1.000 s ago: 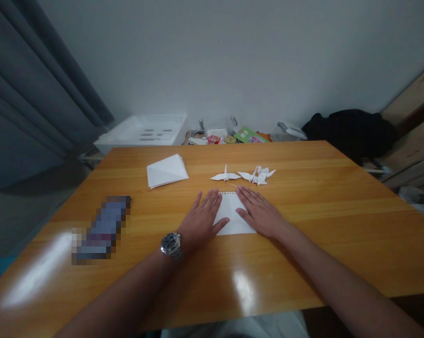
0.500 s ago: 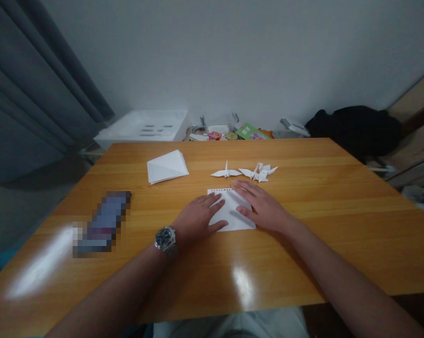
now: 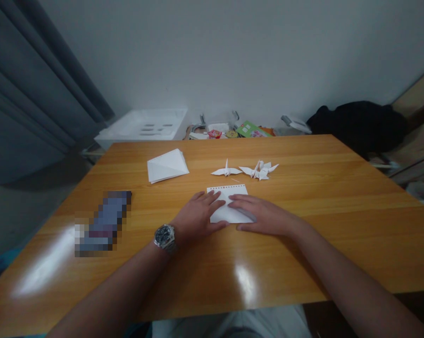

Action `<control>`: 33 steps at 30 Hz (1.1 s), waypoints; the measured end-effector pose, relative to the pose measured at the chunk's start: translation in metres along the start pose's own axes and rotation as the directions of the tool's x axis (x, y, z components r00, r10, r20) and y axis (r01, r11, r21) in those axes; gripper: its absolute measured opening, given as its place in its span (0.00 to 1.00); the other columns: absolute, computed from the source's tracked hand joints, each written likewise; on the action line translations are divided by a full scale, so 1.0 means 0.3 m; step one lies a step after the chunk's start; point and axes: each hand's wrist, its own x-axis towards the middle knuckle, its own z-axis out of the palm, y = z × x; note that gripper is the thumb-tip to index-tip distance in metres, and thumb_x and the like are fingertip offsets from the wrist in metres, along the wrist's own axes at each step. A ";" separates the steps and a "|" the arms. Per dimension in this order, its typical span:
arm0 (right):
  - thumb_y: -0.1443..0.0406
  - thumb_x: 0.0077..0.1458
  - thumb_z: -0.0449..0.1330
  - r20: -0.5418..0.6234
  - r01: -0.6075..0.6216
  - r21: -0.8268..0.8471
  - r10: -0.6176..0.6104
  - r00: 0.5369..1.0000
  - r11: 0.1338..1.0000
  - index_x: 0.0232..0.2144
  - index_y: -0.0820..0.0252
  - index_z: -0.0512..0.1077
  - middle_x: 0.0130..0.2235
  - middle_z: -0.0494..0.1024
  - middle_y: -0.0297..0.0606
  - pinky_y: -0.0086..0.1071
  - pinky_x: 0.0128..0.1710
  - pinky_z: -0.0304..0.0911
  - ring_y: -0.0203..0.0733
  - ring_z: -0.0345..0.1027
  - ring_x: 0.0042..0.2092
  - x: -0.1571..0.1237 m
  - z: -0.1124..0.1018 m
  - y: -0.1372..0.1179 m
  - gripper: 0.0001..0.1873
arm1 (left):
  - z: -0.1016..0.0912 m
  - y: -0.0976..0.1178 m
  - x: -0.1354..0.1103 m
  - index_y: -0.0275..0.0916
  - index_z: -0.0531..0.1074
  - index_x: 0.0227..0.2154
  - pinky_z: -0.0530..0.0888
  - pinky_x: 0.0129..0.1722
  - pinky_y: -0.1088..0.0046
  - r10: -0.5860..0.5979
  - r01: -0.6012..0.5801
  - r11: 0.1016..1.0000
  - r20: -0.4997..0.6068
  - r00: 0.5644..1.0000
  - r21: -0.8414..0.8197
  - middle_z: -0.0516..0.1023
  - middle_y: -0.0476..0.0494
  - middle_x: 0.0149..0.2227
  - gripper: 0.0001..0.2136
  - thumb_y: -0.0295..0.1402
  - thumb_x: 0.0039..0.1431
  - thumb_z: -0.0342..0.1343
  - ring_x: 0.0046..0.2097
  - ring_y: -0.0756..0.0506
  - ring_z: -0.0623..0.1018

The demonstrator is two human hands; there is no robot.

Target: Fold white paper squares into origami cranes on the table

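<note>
A white sheet of paper (image 3: pixel 229 193) with a perforated far edge lies flat on the wooden table (image 3: pixel 331 202). My left hand (image 3: pixel 196 217), with a watch at the wrist, lies flat on the sheet's left part, fingers stretched out. My right hand (image 3: pixel 263 215) rests flat across the sheet's near right part, fingers pointing left. Both hands press on the paper and hold nothing. Beyond the sheet stand a small folded paper crane (image 3: pixel 226 170) and two more paper cranes (image 3: pixel 260 170) close together.
A stack of white folded sheets (image 3: pixel 167 165) lies at the far left of the table. A blurred dark object (image 3: pixel 102 222) sits near the left edge. Behind the table are a white plastic bin (image 3: pixel 144 126), small clutter (image 3: pixel 233 131) and a black bag (image 3: pixel 359 124).
My right hand has turned and slid toward me across the paper, fingers now pointing left. The left hand has drawn back a little. More of the sheet's far edge shows.
</note>
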 end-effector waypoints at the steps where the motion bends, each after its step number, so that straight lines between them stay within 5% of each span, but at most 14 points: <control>1: 0.56 0.57 0.65 -0.008 -0.004 0.018 0.004 1.000 1.000 0.61 0.56 0.68 0.66 0.65 0.49 0.47 0.64 0.58 0.52 0.60 0.66 0.001 0.001 0.002 0.31 | -0.001 -0.002 0.000 0.37 0.69 0.60 0.60 0.66 0.50 -0.003 0.003 1.000 0.000 1.000 -0.002 0.65 0.29 0.65 0.30 0.53 0.64 0.52 0.65 0.34 0.67; 6: 0.60 0.63 0.60 -0.078 -0.036 0.092 0.043 0.996 0.995 0.53 0.53 0.71 0.59 0.73 0.43 0.45 0.61 0.61 0.47 0.67 0.59 0.008 0.000 0.000 0.17 | -0.006 -0.008 -0.004 0.37 0.70 0.60 0.61 0.66 0.48 0.027 -0.027 0.999 -0.029 0.999 -0.022 0.66 0.28 0.64 0.35 0.60 0.59 0.54 0.64 0.32 0.69; 11: 0.62 0.62 0.60 -0.128 -0.043 0.128 0.060 0.990 0.991 0.48 0.53 0.72 0.51 0.77 0.40 0.40 0.53 0.65 0.45 0.71 0.52 0.014 -0.017 -0.020 0.12 | 0.002 -0.022 0.004 0.43 0.78 0.49 0.68 0.60 0.52 0.026 -0.029 0.999 -0.111 0.994 -0.025 0.74 0.35 0.59 0.17 0.46 0.67 0.52 0.58 0.37 0.75; 16: 0.60 0.63 0.59 -0.183 -0.008 0.160 0.037 0.982 0.987 0.41 0.55 0.73 0.49 0.77 0.40 0.38 0.51 0.64 0.44 0.70 0.50 0.016 -0.029 -0.019 0.07 | 0.007 -0.040 0.012 0.46 0.80 0.45 0.66 0.60 0.50 0.020 -0.027 0.998 -0.131 0.991 -0.057 0.78 0.40 0.55 0.13 0.39 0.70 0.51 0.55 0.40 0.77; 20: 0.59 0.65 0.57 -0.237 0.004 0.171 0.037 0.971 0.985 0.37 0.56 0.74 0.46 0.77 0.41 0.38 0.50 0.64 0.44 0.71 0.48 0.022 -0.024 -0.001 0.10 | 0.007 -0.044 0.016 0.43 0.80 0.43 0.69 0.56 0.55 0.003 -0.023 0.993 -0.176 0.984 -0.111 0.80 0.41 0.52 0.13 0.39 0.70 0.50 0.52 0.40 0.78; 25: 0.57 0.65 0.57 -0.282 -0.158 0.168 0.201 0.938 0.973 0.38 0.57 0.74 0.39 0.78 0.38 0.36 0.41 0.64 0.43 0.71 0.40 0.030 -0.013 0.006 0.11 | -0.001 -0.037 0.027 0.39 0.79 0.41 0.73 0.47 0.63 -0.091 0.050 0.975 -0.188 0.978 -0.216 0.82 0.41 0.43 0.14 0.39 0.70 0.50 0.44 0.42 0.80; 33: 0.62 0.61 0.60 -0.403 -0.233 0.100 0.254 0.879 0.967 0.43 0.56 0.73 0.44 0.77 0.41 0.42 0.49 0.64 0.48 0.70 0.47 0.072 0.038 0.028 0.09 | 0.033 -0.037 0.041 0.38 0.65 0.60 0.72 0.55 0.61 -0.242 0.166 0.943 -0.248 0.938 -0.290 0.74 0.37 0.53 0.22 0.40 0.66 0.55 0.53 0.40 0.75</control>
